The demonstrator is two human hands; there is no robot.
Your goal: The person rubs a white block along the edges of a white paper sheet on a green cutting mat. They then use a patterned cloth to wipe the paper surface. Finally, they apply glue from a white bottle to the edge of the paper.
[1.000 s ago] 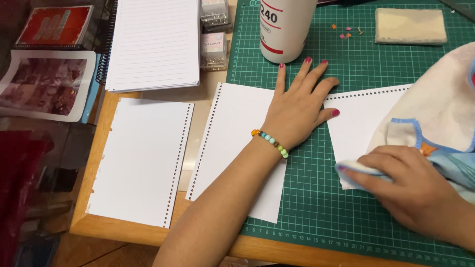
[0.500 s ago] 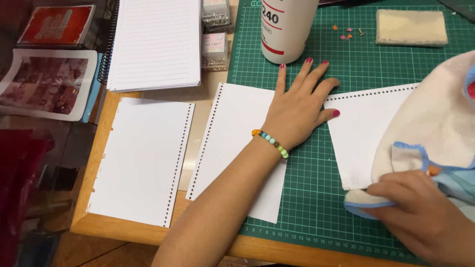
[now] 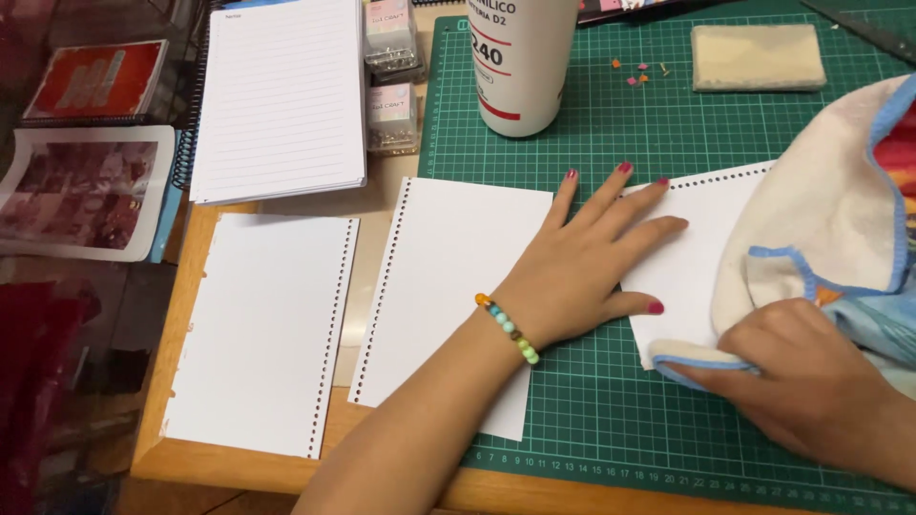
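Warm indoor light, soft shadows, sharp centre, dim left edge, slight glare on bottle

The left hand lay flat, palm down, fingers spread and pointing toward one o'clock, its forearm running back toward seven o'clock. The right hand sat at four o'clock, knuckles up, fingers curled, pressing downward.

A white punched sheet lies flat on the right — holes along its far edge. A cream cloth, blue-trimmed and rumpled, overlaps its right side.
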